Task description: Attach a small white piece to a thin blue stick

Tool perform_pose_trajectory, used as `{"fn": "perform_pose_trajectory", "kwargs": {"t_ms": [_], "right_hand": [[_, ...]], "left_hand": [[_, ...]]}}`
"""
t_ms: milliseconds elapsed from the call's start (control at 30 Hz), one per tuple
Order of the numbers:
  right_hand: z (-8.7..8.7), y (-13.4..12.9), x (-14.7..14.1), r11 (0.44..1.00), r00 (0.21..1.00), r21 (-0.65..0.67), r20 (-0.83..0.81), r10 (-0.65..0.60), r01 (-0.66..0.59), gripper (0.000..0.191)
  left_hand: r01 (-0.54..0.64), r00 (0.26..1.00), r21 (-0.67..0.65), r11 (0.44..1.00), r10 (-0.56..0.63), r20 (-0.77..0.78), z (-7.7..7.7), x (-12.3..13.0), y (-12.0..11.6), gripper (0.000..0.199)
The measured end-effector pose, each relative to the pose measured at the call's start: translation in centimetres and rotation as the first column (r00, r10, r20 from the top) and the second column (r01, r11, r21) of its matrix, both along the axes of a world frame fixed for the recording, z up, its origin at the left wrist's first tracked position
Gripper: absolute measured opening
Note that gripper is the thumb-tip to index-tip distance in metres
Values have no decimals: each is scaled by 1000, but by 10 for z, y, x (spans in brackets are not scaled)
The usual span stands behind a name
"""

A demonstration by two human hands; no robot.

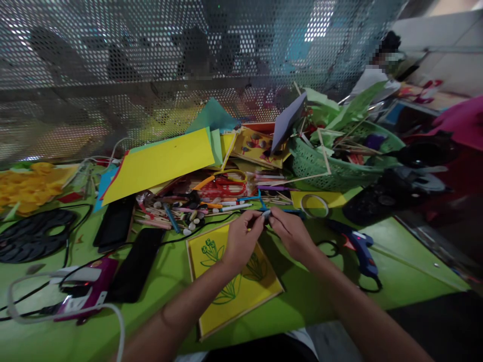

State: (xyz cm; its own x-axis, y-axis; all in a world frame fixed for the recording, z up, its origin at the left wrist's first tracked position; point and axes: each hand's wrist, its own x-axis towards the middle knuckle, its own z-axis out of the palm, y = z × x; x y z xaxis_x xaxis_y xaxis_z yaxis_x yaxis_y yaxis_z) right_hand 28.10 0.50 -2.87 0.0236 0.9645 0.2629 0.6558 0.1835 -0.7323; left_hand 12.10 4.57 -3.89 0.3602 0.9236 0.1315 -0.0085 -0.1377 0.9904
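My left hand and my right hand meet above the top right corner of a yellow board. Their fingertips pinch a small light-blue piece between them; its exact shape is too small to tell. The board has wooden stick edges and green flower drawings, and my left forearm covers part of it. A blue glue gun lies to the right of my right hand, beside a roll of tape.
Behind the hands are scissors, sticks, pebbles and yellow paper. A green basket stands at the back right. Black phones, a power strip and cables lie left. A dark bottle is at right.
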Motion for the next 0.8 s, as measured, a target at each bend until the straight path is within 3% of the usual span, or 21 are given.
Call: {"fn": "perform_pose_trajectory", "kwargs": {"t_ms": [333,533,800], "right_hand": [[-3,1,1,999,998,32,-56,-2,3,25],[-2,0,0,996,986,71,-154,68,-58,29],[-1,3,-1,995,999,101,32,0,-3,27]], "left_hand": [[1,1000,-11,1000,-1,3,-2,1,0,24],[-18,1000,17,1000,18,8,-1,-1,2,24],[3,1000,53,999,-2,-18,-3,-1,0,21]]}}
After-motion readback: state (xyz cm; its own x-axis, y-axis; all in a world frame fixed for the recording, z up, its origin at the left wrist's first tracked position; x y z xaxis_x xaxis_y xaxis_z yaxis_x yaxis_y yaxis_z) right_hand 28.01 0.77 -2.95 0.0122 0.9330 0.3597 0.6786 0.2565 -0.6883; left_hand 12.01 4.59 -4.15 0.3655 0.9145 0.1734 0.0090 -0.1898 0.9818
